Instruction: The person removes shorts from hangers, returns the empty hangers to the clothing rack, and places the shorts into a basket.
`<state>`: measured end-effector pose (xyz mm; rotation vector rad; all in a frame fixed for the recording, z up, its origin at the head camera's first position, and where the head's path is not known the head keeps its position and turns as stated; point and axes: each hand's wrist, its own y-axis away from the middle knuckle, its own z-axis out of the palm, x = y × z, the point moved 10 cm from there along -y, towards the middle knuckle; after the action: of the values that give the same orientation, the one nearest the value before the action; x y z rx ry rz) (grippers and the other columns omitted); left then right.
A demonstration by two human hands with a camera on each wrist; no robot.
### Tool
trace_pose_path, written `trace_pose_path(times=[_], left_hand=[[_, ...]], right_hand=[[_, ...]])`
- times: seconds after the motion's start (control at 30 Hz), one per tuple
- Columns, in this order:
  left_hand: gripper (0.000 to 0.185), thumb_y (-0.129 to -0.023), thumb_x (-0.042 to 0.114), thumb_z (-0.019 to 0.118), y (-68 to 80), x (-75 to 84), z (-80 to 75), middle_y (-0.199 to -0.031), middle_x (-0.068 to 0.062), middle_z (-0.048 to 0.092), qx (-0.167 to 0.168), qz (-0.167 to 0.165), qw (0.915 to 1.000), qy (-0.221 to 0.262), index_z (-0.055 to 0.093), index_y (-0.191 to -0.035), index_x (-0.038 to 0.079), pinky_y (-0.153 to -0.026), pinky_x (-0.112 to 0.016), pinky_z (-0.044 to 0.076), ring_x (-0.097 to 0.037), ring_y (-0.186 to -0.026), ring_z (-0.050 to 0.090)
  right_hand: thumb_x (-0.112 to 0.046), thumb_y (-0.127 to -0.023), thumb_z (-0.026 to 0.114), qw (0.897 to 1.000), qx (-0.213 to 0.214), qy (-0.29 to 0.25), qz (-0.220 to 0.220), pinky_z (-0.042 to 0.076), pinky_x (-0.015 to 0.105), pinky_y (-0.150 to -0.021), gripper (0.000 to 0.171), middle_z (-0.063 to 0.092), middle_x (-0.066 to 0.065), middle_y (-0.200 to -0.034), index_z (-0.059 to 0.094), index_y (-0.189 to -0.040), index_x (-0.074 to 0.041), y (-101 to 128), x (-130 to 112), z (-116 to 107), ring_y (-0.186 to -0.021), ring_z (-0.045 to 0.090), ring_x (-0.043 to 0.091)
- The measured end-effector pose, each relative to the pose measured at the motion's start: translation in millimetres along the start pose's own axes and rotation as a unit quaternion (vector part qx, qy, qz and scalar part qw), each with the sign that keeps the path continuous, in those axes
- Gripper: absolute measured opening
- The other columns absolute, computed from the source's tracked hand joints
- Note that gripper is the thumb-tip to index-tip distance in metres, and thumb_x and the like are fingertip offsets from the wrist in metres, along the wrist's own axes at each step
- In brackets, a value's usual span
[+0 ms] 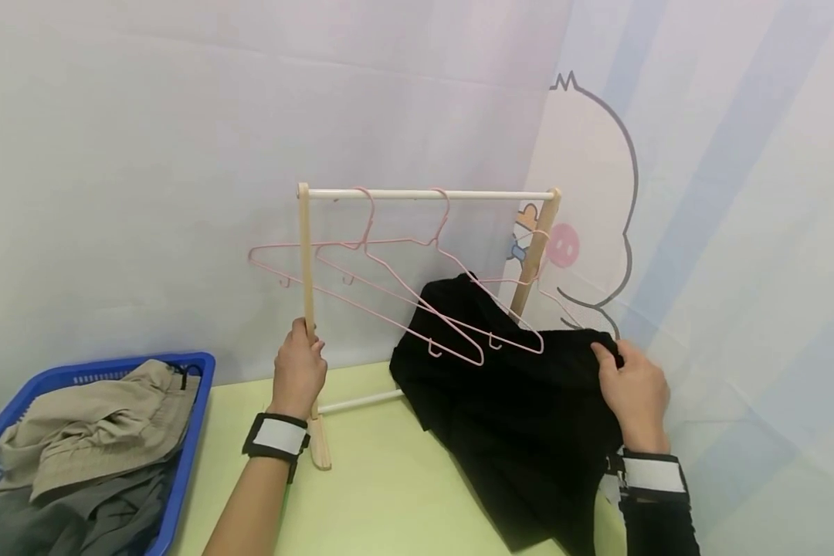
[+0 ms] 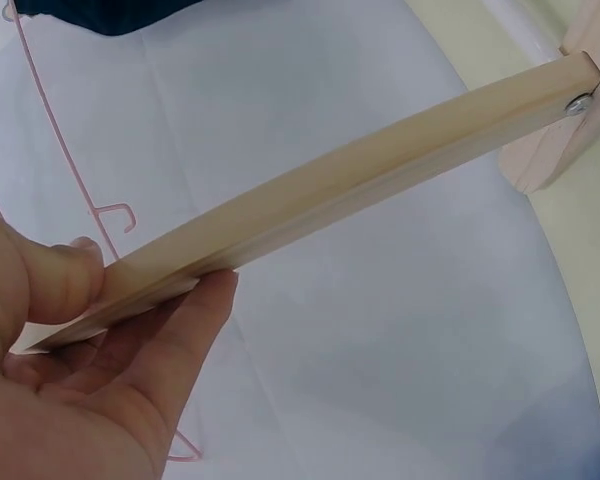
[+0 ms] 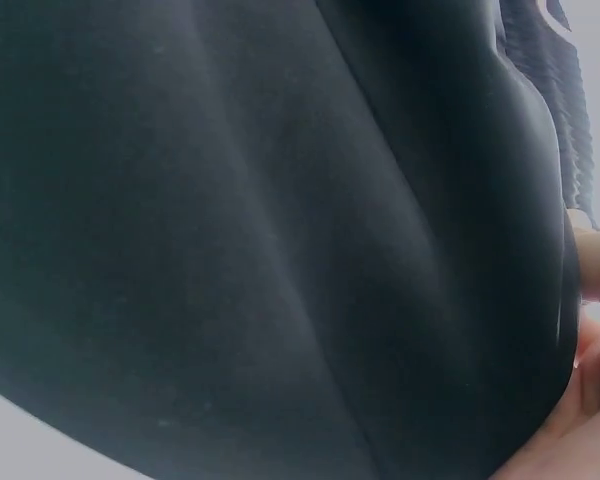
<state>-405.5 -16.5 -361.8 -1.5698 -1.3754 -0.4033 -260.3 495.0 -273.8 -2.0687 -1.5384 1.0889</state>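
My left hand (image 1: 299, 372) grips the left wooden post (image 1: 306, 262) of a small clothes rack; in the left wrist view thumb and fingers (image 2: 195, 335) lie on opposite sides of that post. At the right, my right hand (image 1: 635, 390) pinches the top corner of black pants (image 1: 521, 409), which drape down over the table. A pink hanger (image 1: 503, 280) shows at the top edge of the pants, its lower part hidden by the cloth. Ribbed waistband (image 3: 565, 110) fabric shows in the right wrist view. Two bare pink hangers (image 1: 389, 266) hang from the white rod (image 1: 472, 195), overlapping the pants.
A blue basket (image 1: 205, 401) at the left holds khaki clothing (image 1: 104, 425) and dark grey clothing (image 1: 90, 510). The rack stands on a pale green table (image 1: 375, 471), its right post (image 1: 528, 262) near a curtain (image 1: 737, 232) with a cartoon print.
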Motion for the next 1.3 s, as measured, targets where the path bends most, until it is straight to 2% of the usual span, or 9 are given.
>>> trace_pose_path(times=[0.17, 0.33, 0.43, 0.57, 0.77, 0.97, 1.07, 1.17, 1.3], left_hand=[[0.034, -0.104, 0.003, 0.059, 0.6, -0.5, 0.2, -0.11, -0.027, 0.064, -0.005, -0.004, 1.0, 0.0, 0.049, -0.135, -0.007, -0.077, -0.057, 0.057, -0.047, -0.098, 0.068], [0.036, -0.104, 0.003, 0.059, 1.0, -1.1, 0.5, -0.11, -0.027, 0.064, -0.007, -0.006, 1.0, -0.001, 0.048, -0.136, -0.007, -0.076, -0.057, 0.057, -0.047, -0.098, 0.068], [0.035, -0.104, 0.003, 0.059, 1.5, -0.6, -0.3, -0.11, -0.027, 0.064, -0.006, -0.006, 1.0, 0.0, 0.048, -0.136, -0.007, -0.075, -0.056, 0.057, -0.046, -0.098, 0.068], [0.032, -0.104, 0.004, 0.059, 2.0, 0.8, -2.0, -0.109, -0.027, 0.063, -0.003, -0.002, 1.0, 0.003, 0.05, -0.133, -0.006, -0.074, -0.056, 0.057, -0.046, -0.097, 0.068], [0.032, -0.104, 0.004, 0.058, 2.2, 2.4, -3.8, -0.109, -0.026, 0.063, -0.003, 0.0, 1.0, 0.006, 0.05, -0.133, -0.006, -0.074, -0.055, 0.057, -0.046, -0.097, 0.068], [0.035, -0.104, 0.003, 0.059, 0.6, 1.6, -5.6, -0.112, -0.027, 0.063, -0.002, -0.001, 1.0, 0.009, 0.049, -0.136, -0.007, -0.078, -0.057, 0.056, -0.047, -0.101, 0.067], [0.035, -0.104, 0.004, 0.058, -0.4, 0.2, -3.9, -0.113, -0.027, 0.063, -0.007, -0.003, 0.9999, 0.011, 0.049, -0.136, -0.007, -0.08, -0.057, 0.056, -0.047, -0.103, 0.067], [0.036, -0.105, 0.004, 0.057, -1.4, -0.8, -1.5, -0.114, -0.027, 0.063, -0.011, -0.003, 0.9998, 0.013, 0.048, -0.137, -0.007, -0.08, -0.057, 0.056, -0.046, -0.104, 0.067], [0.035, -0.105, 0.004, 0.057, -1.4, -1.8, 0.6, -0.114, -0.027, 0.063, -0.016, -0.006, 0.9998, 0.013, 0.048, -0.137, -0.006, -0.08, -0.056, 0.056, -0.046, -0.104, 0.067]], right_hand=[[-0.046, -0.105, 0.057, 0.999, -0.03, 0.011, 0.021, 0.029, 0.038, -0.053, 0.047, 0.044, 0.012, -0.063, 0.048, -0.078, -0.009, 18, 17, 7, -0.06, 0.049, 0.034], [-0.044, -0.104, 0.06, 0.999, -0.037, 0.016, 0.015, 0.036, 0.043, -0.052, 0.043, 0.056, 0.02, -0.07, 0.056, -0.083, -0.006, 38, 29, 8, -0.066, 0.058, 0.042], [-0.043, -0.104, 0.061, 0.999, -0.042, 0.02, 0.015, 0.033, 0.04, -0.05, 0.045, 0.05, 0.015, -0.063, 0.052, -0.077, -0.008, 49, 37, 8, -0.057, 0.052, 0.035], [-0.047, -0.104, 0.06, 0.997, -0.058, 0.03, 0.043, 0.027, 0.036, -0.05, 0.049, 0.038, 0.008, -0.06, 0.042, -0.074, -0.012, 64, 51, 6, -0.052, 0.04, 0.026], [-0.047, -0.102, 0.062, 0.994, -0.062, 0.04, 0.079, 0.026, 0.036, -0.054, 0.051, 0.033, 0.006, -0.061, 0.04, -0.072, -0.012, 86, 66, -7, -0.055, 0.039, 0.028], [-0.047, -0.102, 0.063, 0.993, -0.063, 0.043, 0.096, 0.026, 0.033, -0.054, 0.051, 0.033, 0.004, -0.059, 0.041, -0.072, -0.012, 102, 70, -21, -0.053, 0.036, 0.023], [-0.045, -0.101, 0.064, 0.994, -0.054, 0.04, 0.091, 0.029, 0.033, -0.053, 0.049, 0.037, 0.003, -0.056, 0.044, -0.07, -0.013, 109, 72, -28, -0.053, 0.04, 0.019], [-0.041, -0.1, 0.068, 0.996, -0.04, 0.026, 0.072, 0.027, 0.03, -0.052, 0.048, 0.037, 0.001, -0.055, 0.044, -0.068, -0.014, 115, 71, -36, -0.05, 0.036, 0.015], [-0.031, -0.096, 0.075, 0.999, -0.02, -0.016, 0.039, 0.029, 0.027, -0.05, 0.034, 0.043, -0.005, -0.053, 0.057, -0.072, -0.015, 121, 68, -45, -0.048, 0.038, 0.006]])
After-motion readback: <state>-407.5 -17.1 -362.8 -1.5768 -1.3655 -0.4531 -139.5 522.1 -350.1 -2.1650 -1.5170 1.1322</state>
